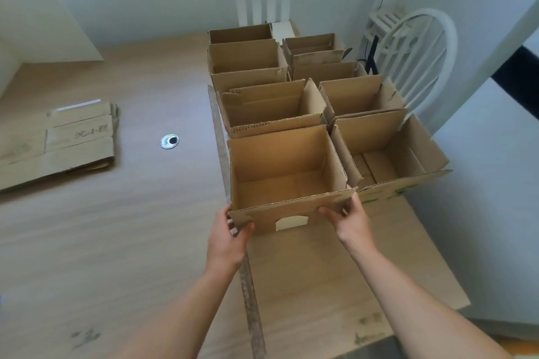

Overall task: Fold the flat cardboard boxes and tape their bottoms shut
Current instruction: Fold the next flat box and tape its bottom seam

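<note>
The left hand (230, 237) gripped the near left corner of the near box (280, 160). Its thumb lay flat on the front wall and its fingers curled round the side. The right hand (348, 220) gripped the near right corner the same way, thumb on the front and fingers bent round the edge.

The near box stood upright with its open top facing up. Its long side ran from left to right, across the person. A small white patch (291, 223) showed low on its front wall. The box sat on a flat cardboard sheet (335, 271) that lay on the wooden surface (116, 227).

On its right side it touched a bigger open box (390, 140). Just behind it stood another open box (271, 108), and more open boxes ran away from the person in two rows. A long grey strip (221, 154) lay along the left of the rows and passed under the left wrist.

Well apart, on the left, lay a stack of flat boxes (58, 143). A small round metal ring (169, 141) sat in the surface between the stack and the rows. A white chair (420, 46) stood behind the boxes on the right.
</note>
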`<state>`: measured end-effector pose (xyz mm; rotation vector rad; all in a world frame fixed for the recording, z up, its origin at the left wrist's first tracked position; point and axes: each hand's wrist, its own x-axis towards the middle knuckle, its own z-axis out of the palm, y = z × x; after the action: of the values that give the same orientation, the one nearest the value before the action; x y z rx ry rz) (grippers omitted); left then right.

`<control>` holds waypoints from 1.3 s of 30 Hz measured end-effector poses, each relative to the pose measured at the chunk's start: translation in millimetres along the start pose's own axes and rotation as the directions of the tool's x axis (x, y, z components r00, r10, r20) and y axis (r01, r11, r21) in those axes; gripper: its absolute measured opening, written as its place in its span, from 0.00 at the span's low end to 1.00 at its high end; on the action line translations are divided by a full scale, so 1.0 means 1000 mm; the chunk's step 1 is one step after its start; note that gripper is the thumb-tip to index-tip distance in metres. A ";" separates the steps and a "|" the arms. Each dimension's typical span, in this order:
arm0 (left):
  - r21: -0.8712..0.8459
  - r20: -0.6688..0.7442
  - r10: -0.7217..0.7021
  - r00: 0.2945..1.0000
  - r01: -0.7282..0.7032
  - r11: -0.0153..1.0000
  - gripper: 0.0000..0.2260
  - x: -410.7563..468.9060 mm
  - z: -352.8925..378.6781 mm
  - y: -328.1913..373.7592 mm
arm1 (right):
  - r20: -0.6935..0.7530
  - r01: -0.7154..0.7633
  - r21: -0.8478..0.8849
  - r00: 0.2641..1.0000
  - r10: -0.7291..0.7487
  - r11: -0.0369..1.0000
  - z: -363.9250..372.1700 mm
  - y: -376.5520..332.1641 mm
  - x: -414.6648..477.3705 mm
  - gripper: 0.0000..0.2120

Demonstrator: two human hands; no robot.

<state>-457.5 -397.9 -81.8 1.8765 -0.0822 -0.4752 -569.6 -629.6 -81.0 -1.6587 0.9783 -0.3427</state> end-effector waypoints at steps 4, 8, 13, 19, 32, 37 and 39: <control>0.051 -0.014 -0.012 1.000 0.012 0.999 0.18 0.014 0.004 -0.003 | -0.105 -0.042 -0.058 0.994 0.036 0.997 0.005 -0.003 0.005 0.13; 0.093 0.000 -0.019 1.000 0.018 0.996 0.15 0.019 0.006 -0.009 | -0.197 -0.079 -0.097 0.979 0.059 0.992 0.006 -0.003 0.003 0.12; 0.151 0.011 -0.001 1.000 -0.001 0.988 0.16 0.018 0.012 -0.010 | -0.215 -0.160 -0.139 0.968 0.128 0.977 -0.005 -0.001 -0.003 0.22; 0.197 0.042 0.006 0.999 -0.015 0.980 0.14 0.021 0.011 -0.007 | -0.075 -0.028 -0.324 0.997 0.004 0.946 -0.017 0.000 -0.027 0.13; 0.651 0.130 0.144 0.981 -0.194 0.734 0.21 -0.011 -0.105 0.013 | 0.644 0.695 -0.521 0.701 -0.306 0.495 0.071 -0.051 -0.084 0.19; 0.836 0.028 0.189 0.982 -0.127 0.533 0.21 -0.020 -0.187 0.025 | 0.752 0.837 -0.422 0.537 -0.381 0.348 0.145 -0.101 -0.100 0.19; 0.871 -0.002 0.207 0.978 -0.100 0.481 0.21 -0.022 -0.212 0.030 | 0.763 0.859 -0.404 0.506 -0.402 0.315 0.167 -0.119 -0.103 0.19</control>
<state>-395.3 -214.2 10.5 2.8788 -0.5085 -0.1854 -471.0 -437.7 -2.7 -2.7538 -0.1916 0.0667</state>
